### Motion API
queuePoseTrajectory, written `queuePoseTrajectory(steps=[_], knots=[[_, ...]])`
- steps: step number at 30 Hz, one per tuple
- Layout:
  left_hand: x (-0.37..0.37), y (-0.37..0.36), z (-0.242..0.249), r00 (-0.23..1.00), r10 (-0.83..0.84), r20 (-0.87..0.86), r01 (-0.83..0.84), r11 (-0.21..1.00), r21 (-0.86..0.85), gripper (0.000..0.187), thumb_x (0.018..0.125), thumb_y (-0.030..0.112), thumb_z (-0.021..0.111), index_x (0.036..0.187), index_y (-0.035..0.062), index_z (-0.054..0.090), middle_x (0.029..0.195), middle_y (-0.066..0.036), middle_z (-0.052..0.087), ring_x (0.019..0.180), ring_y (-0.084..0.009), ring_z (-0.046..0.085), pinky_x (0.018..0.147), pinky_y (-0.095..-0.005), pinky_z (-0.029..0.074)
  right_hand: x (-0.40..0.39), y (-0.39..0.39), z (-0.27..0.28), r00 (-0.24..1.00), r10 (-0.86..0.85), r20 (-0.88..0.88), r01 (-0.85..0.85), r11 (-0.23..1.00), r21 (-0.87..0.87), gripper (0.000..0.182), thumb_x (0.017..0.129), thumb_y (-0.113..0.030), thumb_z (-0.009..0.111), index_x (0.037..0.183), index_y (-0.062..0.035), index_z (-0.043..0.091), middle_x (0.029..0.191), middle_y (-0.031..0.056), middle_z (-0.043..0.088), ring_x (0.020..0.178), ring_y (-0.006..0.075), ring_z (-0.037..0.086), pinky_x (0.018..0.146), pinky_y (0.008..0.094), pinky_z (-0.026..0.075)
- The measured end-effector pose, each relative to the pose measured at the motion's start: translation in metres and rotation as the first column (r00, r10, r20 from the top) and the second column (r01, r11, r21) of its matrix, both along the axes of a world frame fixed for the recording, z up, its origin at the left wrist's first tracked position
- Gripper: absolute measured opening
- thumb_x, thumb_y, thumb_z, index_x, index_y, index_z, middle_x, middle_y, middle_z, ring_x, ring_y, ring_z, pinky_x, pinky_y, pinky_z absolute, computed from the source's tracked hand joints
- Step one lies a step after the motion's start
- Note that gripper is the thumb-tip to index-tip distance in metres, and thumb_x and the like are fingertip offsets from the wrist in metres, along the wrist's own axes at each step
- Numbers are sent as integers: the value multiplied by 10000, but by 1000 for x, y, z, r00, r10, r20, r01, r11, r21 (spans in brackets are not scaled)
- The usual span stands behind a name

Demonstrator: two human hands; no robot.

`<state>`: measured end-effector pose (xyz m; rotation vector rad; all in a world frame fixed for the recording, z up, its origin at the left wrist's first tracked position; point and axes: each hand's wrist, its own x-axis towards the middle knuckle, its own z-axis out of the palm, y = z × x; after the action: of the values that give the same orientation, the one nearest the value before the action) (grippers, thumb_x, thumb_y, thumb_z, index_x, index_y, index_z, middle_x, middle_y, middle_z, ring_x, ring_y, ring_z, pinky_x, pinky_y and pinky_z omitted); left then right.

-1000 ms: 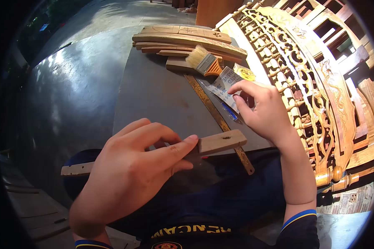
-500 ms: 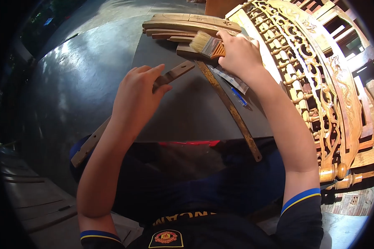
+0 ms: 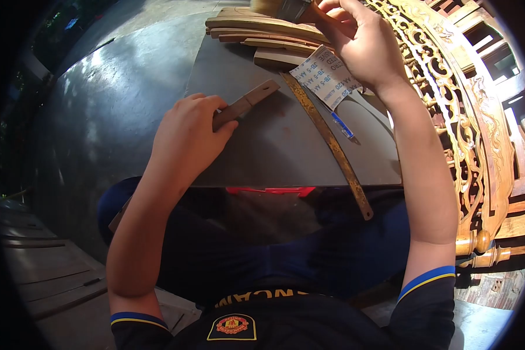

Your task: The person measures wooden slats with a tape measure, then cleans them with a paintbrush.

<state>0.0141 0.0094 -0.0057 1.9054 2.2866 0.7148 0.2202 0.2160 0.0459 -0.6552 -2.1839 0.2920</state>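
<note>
My left hand (image 3: 189, 128) is closed around a narrow wooden slat (image 3: 255, 98) with a slot near its far end. The slat runs back under my forearm, and its lower end shows beside my thigh. Up at the top edge of the view, my right hand (image 3: 361, 46) grips a paintbrush (image 3: 294, 9), partly cut off by the frame. Just below that hand lies a printed sheet of sandpaper (image 3: 328, 76), its lettered back facing up. A blue pen (image 3: 342, 125) sticks out below the sheet. Left of the pen is a long, rust-marked metal strip (image 3: 326, 137).
Curved wooden pieces (image 3: 256, 32) are stacked at the far side of the dark tabletop (image 3: 251, 157). The metal strip overhangs the near edge. Carved, turned wooden furniture (image 3: 472, 134) stands close on the right. Something red (image 3: 271, 191) shows under the table edge.
My right hand has moved up and away with the paintbrush, lifting it over the stacked pieces. More of the sandpaper sheet now shows. My left hand keeps its hold on the slat.
</note>
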Motion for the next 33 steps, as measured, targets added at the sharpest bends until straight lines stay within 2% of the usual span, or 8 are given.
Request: queuePoseTrajectory(steps=[3, 4, 9, 14, 18, 23, 28, 33], knots=[[-5, -4, 9, 1000, 15, 2, -15, 1000, 11, 243, 896, 202, 824, 1060, 23, 807, 997, -161, 740, 952, -385, 723, 852, -467, 572, 11, -64, 25, 929, 171, 328, -169, 985, -37, 260, 948, -135, 793, 1197, -71, 755, 916, 125, 783, 836, 240, 769, 749, 341, 588], [-6, -5, 11, 1000, 17, -9, -17, 999, 30, 247, 892, 199, 828, 1069, 27, 813, 993, -160, 742, 939, -383, 724, 841, -464, 570, 13, -75, 26, 875, 262, 408, -241, 965, -103, 218, 934, -182, 744, 1108, -62, 799, 943, 158, 787, 938, 343, 758, 847, 443, 594], [-7, -6, 15, 998, 24, 53, -34, 982, 188, 275, 876, 163, 841, 1127, 51, 829, 985, -138, 745, 861, -349, 735, 779, -435, 571, 16, -52, 19, 939, -78, 335, 82, 997, 2, 267, 949, -209, 729, 1117, -17, 809, 983, 214, 784, 898, 368, 758, 835, 441, 599], [-6, -6, 8, 1000, 21, 24, -27, 955, 296, 266, 879, 153, 841, 1128, 60, 831, 982, -119, 744, 838, -326, 743, 768, -429, 576, 21, -69, 15, 930, 226, 291, -148, 952, -270, 311, 934, -218, 780, 1159, -2, 792, 988, 219, 792, 887, 374, 766, 846, 447, 603], [-4, -2, 12, 997, 80, 15, -81, 957, 279, 259, 882, 160, 843, 1123, 66, 830, 981, -104, 744, 831, -328, 743, 769, -428, 579, 25, -36, 1, 954, -228, 193, 177, 952, 248, 365, 930, -207, 802, 1214, 17, 752, 1008, 224, 794, 893, 375, 777, 885, 414, 610], [-7, -3, 10, 996, 92, -18, -83, 953, 293, 251, 895, 173, 836, 1126, 76, 825, 1007, -81, 742, 840, -333, 745, 766, -436, 584, 21, -76, 10, 955, 135, 264, -111, 988, -103, 339, 929, -196, 795, 1177, 32, 762, 959, 222, 792, 871, 353, 783, 846, 406, 614], [-4, -1, 8, 992, 94, -83, -66, 954, 293, 233, 919, 184, 818, 1127, 80, 795, 1065, -61, 731, 861, -328, 746, 772, -450, 593, 24, -58, 12, 959, 24, 281, -14, 999, -37, 277, 926, -204, 794, 1106, 6, 797, 935, 216, 790, 829, 363, 767, 812, 403, 604], [-9, 1, 3, 974, 99, -204, -27, 943, 331, 237, 934, 187, 805, 1145, 82, 782, 1071, -47, 717, 883, -312, 746, 772, -447, 598, 26, -63, 10, 900, 242, 362, -199, 968, -150, 304, 916, -194, 811, 1137, 14, 802, 943, 215, 794, 843, 333, 782, 802, 390, 606]])
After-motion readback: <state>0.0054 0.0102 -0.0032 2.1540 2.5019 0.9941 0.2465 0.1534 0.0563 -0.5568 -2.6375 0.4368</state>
